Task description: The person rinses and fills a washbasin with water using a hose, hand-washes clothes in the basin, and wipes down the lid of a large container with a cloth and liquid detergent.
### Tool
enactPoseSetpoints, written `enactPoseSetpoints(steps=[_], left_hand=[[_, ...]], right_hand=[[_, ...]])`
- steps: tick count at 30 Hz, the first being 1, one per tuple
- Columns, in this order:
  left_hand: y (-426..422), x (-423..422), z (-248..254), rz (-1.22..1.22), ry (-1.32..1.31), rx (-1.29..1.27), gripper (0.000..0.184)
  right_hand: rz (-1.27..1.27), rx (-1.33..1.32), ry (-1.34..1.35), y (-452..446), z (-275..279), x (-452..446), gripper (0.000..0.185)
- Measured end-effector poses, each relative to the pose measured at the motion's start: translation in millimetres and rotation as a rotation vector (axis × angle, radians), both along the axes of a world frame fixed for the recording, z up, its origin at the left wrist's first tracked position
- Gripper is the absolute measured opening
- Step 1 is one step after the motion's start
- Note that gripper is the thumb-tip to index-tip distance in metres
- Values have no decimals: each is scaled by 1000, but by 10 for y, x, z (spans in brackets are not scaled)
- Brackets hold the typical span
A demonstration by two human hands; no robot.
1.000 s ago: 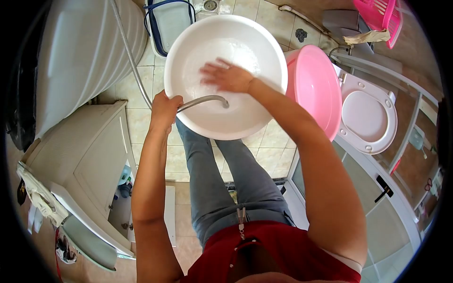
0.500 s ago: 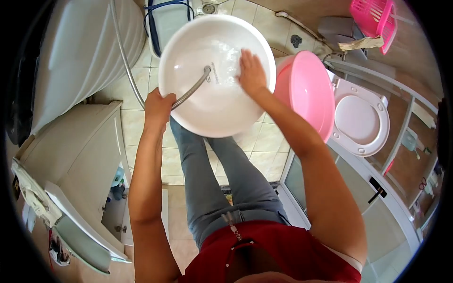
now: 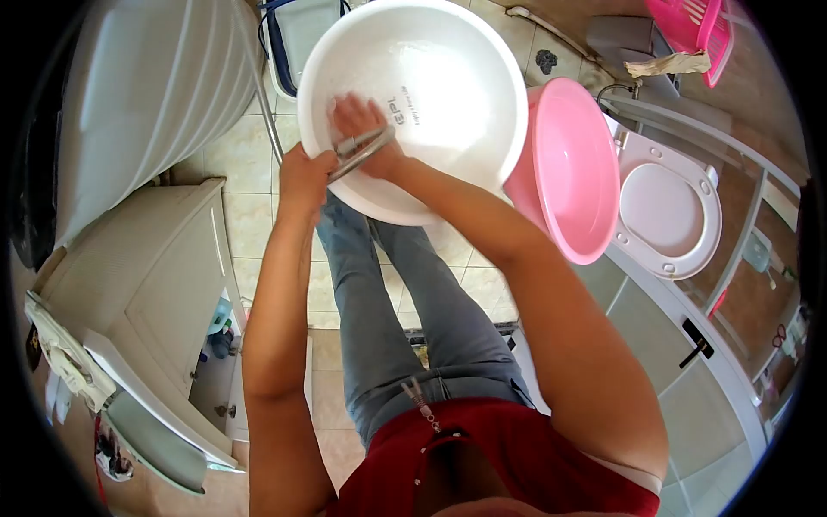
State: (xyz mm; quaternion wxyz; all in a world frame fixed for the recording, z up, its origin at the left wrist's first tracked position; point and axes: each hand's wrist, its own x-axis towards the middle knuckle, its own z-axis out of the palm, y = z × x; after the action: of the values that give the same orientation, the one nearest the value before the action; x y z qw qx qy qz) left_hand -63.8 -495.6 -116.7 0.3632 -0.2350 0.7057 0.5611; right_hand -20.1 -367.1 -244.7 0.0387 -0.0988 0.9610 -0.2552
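A large white basin [image 3: 461, 112] with printed lettering on its bottom is held tilted in front of me. My left hand [image 3: 305, 179] is closed at its near left rim, gripping a flexible metal hose [image 3: 366, 155] there too. The hose's free end reaches over the rim into the basin. My right hand [image 3: 366, 121] is inside, at the left part of the wall, with its fingers spread, partly hidden behind the hose. Whether its palm touches the wall I cannot tell.
A pink basin [image 3: 575, 172] leans on its side right of the white one, beside a toilet seat [image 3: 659, 211]. A cabinet [image 3: 164, 284] with its door ajar stands at left. A pink basket [image 3: 689, 30] is at the upper right, a white tub [image 3: 303, 39] at the top.
My right hand has swept from the basin's right side to its left wall, by the hose. The basin is tilted differently, and its right side has moved right. My left hand keeps its grip.
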Motion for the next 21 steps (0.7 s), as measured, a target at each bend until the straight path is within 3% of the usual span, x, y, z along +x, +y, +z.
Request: enactPoseSetpoints(steps=[1,3,5,6,7,9,11,14,17,19,20,21], left_hand=[[-58,-16,-16,3,17,-20,16],[-174,-51,-25,19,22,-82,19],[-286,-43,-16,48,5,-86,20],[-349,-15,-80,26,-23,-75,19],[-342,25,-84,34,-23,-68,18],[-267,126,-64,49,-24,-49,16],[-114,162,-54,56,-14,-32,16],[122,159,14,92,5,-6,15],[246,117,-1,167,-14,-28,17],[247,114,-18,193,-2,-20,15],[185,143,-77,202,-1,-19,15],[140,126,-116,216,9,-10,15]], right_hand=[[115,-138,-64,33,69,152,49],[423,-365,-485,307,167,449,47],[507,-239,-972,740,440,515,47],[647,100,-986,934,517,446,48],[776,445,-979,1135,519,352,49],[423,768,-499,1521,313,393,48],[303,1104,-129,1584,131,184,48],[-104,554,-61,1491,-233,-85,53],[-140,367,-195,1078,-504,-152,57],[-160,192,-319,820,-245,-84,60],[-82,-92,-514,838,-108,-69,62],[15,121,-567,884,162,-73,63]])
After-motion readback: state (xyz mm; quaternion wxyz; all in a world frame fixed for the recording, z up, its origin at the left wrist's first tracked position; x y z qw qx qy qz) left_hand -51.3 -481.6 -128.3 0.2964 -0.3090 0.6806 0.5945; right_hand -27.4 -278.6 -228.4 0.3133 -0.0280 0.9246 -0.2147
